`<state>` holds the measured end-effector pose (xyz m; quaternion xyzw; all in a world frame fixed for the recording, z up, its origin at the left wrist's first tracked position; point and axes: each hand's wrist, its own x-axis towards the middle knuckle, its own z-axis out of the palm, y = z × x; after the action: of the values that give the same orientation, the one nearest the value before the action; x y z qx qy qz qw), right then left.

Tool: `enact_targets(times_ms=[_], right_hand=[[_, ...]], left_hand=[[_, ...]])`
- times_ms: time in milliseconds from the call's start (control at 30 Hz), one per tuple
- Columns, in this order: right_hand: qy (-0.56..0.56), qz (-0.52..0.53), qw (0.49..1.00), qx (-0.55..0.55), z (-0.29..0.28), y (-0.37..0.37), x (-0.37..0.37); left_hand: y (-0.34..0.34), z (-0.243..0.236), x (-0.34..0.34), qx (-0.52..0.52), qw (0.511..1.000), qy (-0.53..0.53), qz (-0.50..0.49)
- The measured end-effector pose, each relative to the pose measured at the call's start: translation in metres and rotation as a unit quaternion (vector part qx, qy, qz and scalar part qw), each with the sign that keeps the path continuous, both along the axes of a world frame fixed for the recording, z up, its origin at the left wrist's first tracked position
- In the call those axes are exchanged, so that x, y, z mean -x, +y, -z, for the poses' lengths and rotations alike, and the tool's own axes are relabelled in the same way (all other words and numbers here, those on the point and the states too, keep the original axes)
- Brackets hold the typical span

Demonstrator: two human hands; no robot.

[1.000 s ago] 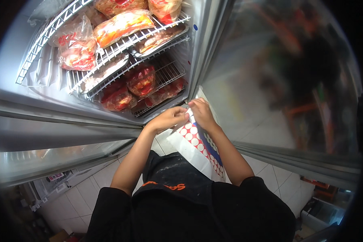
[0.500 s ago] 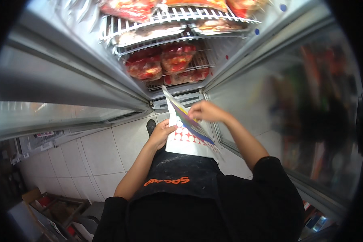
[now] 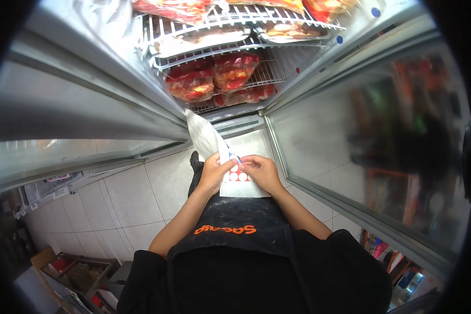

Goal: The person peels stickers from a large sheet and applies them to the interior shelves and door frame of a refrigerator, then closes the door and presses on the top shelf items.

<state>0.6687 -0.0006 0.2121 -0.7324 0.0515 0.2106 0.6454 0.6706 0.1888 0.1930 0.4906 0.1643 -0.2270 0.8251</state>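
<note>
A white bag or sheet [image 3: 204, 133] with red-and-white dots and some blue is held upright at my waist, its long pointed top leaning left toward the cooler. My left hand [image 3: 214, 172] grips its left side, thumb over the front. Close beside it, my right hand [image 3: 259, 172] pinches the folded part of the same white piece, fingertips near my left thumb. Just ahead stands an open upright cooler, its wire shelves [image 3: 193, 31] holding several red bagged packs of meat [image 3: 235, 70] and trays [image 3: 199, 39] of pale pieces.
Open glass doors flank me, left [image 3: 78, 104] and right [image 3: 350, 136], both close to my arms. Below are a tiled floor [image 3: 162, 183], my dark shoe [image 3: 196, 159] and dark apron. A cart or crate of wood and metal [image 3: 83, 277] is at the lower left.
The white piece's top has swung left and folded over, hiding much of its coloured print. My right hand has moved down beside my left. The view has shifted, with the shelves now straight ahead.
</note>
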Motion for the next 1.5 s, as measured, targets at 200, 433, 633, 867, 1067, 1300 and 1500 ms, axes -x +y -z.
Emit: enact_targets(times_ms=[200, 433, 633, 867, 1067, 1300, 1500], right_hand=[[0.114, 0.079, 0.987, -0.082, 0.007, -0.024, 0.011], [0.094, 0.08, 0.992, -0.037, 0.02, -0.056, 0.023], [0.151, 0.115, 0.977, -0.096, 0.019, -0.062, 0.027], [0.168, 0.096, 0.974, -0.12, 0.026, -0.044, 0.028], [0.179, 0.071, 0.973, -0.13, 0.02, -0.018, 0.035], [0.259, 0.109, 0.944, -0.174, 0.046, -0.001, 0.048], [0.25, 0.079, 0.948, -0.181, 0.078, -0.016, 0.054]], left_hand=[[-0.029, -0.008, -0.003, -0.162, 0.984, -0.063, 0.035], [-0.066, 0.002, 0.003, -0.044, 0.998, 0.048, 0.013], [-0.071, -0.017, -0.008, -0.292, 0.938, -0.162, 0.096], [-0.055, -0.009, -0.001, -0.203, 0.977, -0.057, 0.043], [-0.025, 0.004, 0.016, -0.165, 0.982, -0.091, 0.022], [0.003, 0.024, 0.036, -0.198, 0.971, -0.117, 0.061], [0.007, 0.064, 0.04, -0.174, 0.974, -0.082, 0.116]])
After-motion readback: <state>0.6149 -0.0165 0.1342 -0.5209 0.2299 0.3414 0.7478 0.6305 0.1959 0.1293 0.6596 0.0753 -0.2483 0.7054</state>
